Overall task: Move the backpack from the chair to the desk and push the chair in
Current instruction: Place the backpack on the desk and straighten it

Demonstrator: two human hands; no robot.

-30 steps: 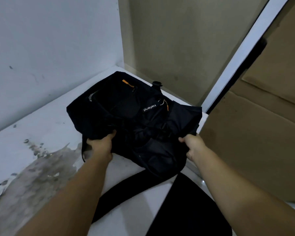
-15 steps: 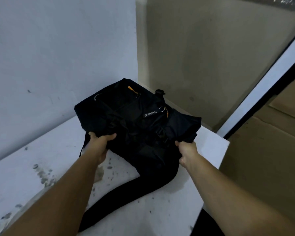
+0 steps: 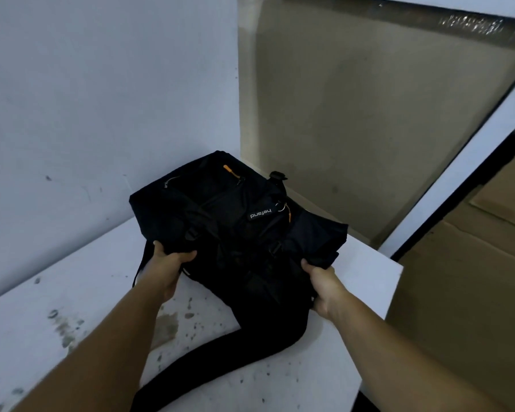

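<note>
A black backpack [image 3: 235, 221] with orange zipper pulls lies flat on the white desk [image 3: 363, 275], in the far corner by the wall. My left hand [image 3: 168, 266] grips the backpack's near left edge. My right hand [image 3: 323, 285] grips its near right edge. A wide black strap [image 3: 220, 364] trails from the backpack toward me across the desk. The chair is out of view.
The desk top carries dark stains [image 3: 66, 328] at the near left. A white wall [image 3: 101, 99] stands behind and left, a tan panel [image 3: 369, 114] behind right. Brown cardboard boxes [image 3: 473, 278] stand just beyond the desk's right edge.
The view has tilted up and back, showing more wall. The backpack has slid a little farther toward the corner, with both hands keeping hold of its near edges.
</note>
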